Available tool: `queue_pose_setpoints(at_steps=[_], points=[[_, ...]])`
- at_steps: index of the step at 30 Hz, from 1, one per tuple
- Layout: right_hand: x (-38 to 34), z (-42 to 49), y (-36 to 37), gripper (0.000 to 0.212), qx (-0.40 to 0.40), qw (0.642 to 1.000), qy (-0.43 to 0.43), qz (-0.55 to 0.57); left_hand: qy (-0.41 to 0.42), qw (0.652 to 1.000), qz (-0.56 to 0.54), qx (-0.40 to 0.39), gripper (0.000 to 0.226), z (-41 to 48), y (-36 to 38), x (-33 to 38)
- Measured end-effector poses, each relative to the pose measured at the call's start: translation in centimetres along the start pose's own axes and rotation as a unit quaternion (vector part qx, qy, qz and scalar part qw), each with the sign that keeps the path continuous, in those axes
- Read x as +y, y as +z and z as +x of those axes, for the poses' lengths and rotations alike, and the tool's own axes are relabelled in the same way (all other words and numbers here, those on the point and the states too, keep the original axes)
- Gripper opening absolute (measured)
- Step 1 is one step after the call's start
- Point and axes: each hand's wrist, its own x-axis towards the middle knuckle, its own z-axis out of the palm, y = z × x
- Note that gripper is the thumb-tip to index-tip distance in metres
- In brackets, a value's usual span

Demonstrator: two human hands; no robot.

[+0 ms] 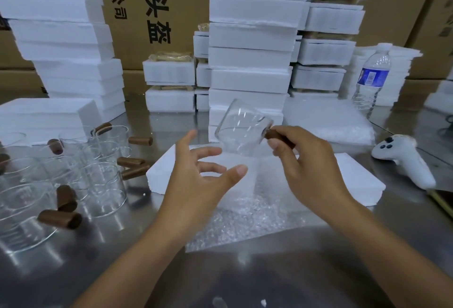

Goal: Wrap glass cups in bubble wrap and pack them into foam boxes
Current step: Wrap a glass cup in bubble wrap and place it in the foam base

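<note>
Brown cartons [152, 13] with black print fill the back. In front of them lies a steel table [110, 241]. White foam boxes stand on it in stacks: a leaning stack at the left [66, 38], a tall one in the middle [255, 38], and lower ones behind and to the right. A pile of bubble wrap [328, 121] lies right of the middle stack. A flat foam box [355, 177] lies near the person, and a bubble wrap sheet [250, 217] lies over its near edge and onto the table. At the left, a cluster of glass cups [98, 180] with brown handles stands on the table. A water bottle [371, 79] stands upright at the far right, and a white controller [404, 160] lies near the foam box's right end.

The left hand [196, 180] is held out with its fingers spread and relaxed, grasping nothing, its fingertips near the base of the cup [242, 128]. The right hand [311, 160] pinches the cup's brown handle [277, 136] between thumb and fingers. The cup is tilted in the air above the foam box, in front of the middle stack.
</note>
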Motion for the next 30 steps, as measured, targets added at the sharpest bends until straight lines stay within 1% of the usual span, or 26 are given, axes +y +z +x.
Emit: queue_pose_setpoints(at_steps=[2, 3, 5, 7, 10, 11, 13, 15, 19, 22, 25, 28, 30], points=[[0.4, 0.3, -0.1, 0.017, 0.02, 0.998, 0.031, 0.053, 0.024, 0.997, 0.075, -0.015, 0.046, 0.0, 0.1, -0.7], [0.6, 0.4, -0.2, 0.015, 0.028, 0.995, 0.046, 0.081, 0.044, 0.992, 0.115, -0.024, 0.033, 0.0, 0.0, -1.0], [0.7, 0.6, -0.2, 0.013, 0.036, 0.987, 0.075, 0.135, 0.081, 0.973, 0.21, -0.049, 0.018, -0.2, 0.0, -1.3], [0.7, 0.8, -0.2, 0.014, 0.038, 0.974, 0.104, 0.195, 0.107, 0.946, 0.298, -0.073, 0.015, -0.4, 0.0, -1.4], [0.7, 0.9, -0.4, 0.016, 0.043, 0.957, 0.141, 0.25, 0.133, 0.918, 0.365, -0.083, 0.033, -0.3, 0.3, -1.4], [0.7, 0.9, -0.4, 0.017, 0.047, 0.953, 0.148, 0.26, 0.14, 0.912, 0.377, -0.079, 0.034, -0.3, 0.5, -1.4], [0.8, 1.0, -0.5, 0.018, 0.053, 0.949, 0.155, 0.27, 0.153, 0.905, 0.393, -0.06, 0.024, -0.4, 0.8, -1.2], [1.0, 1.1, -0.6, 0.017, 0.061, 0.945, 0.159, 0.278, 0.158, 0.905, 0.393, -0.044, 0.014, -0.4, 0.9, -1.0], [1.5, 1.2, -0.5, 0.018, 0.094, 0.942, 0.146, 0.287, 0.147, 0.919, 0.365, -0.018, 0.02, -0.3, 0.5, -1.1], [1.8, 1.1, -0.8, 0.018, 0.109, 0.948, 0.11, 0.279, 0.127, 0.951, 0.281, 0.026, 0.015, 0.2, 0.1, -1.4], [2.1, 1.1, -1.1, 0.018, 0.096, 0.965, 0.067, 0.237, 0.086, 0.98, 0.171, 0.061, 0.014, 0.9, -0.3, -1.8], [2.5, 1.3, -1.4, 0.018, 0.077, 0.974, 0.061, 0.205, 0.054, 0.991, 0.098, 0.075, 0.015, 1.3, -0.8, -1.7], [3.0, 1.5, -1.6, 0.017, 0.063, 0.981, 0.065, 0.171, 0.045, 0.992, 0.077, 0.085, 0.015, 1.4, -1.0, -1.6]])
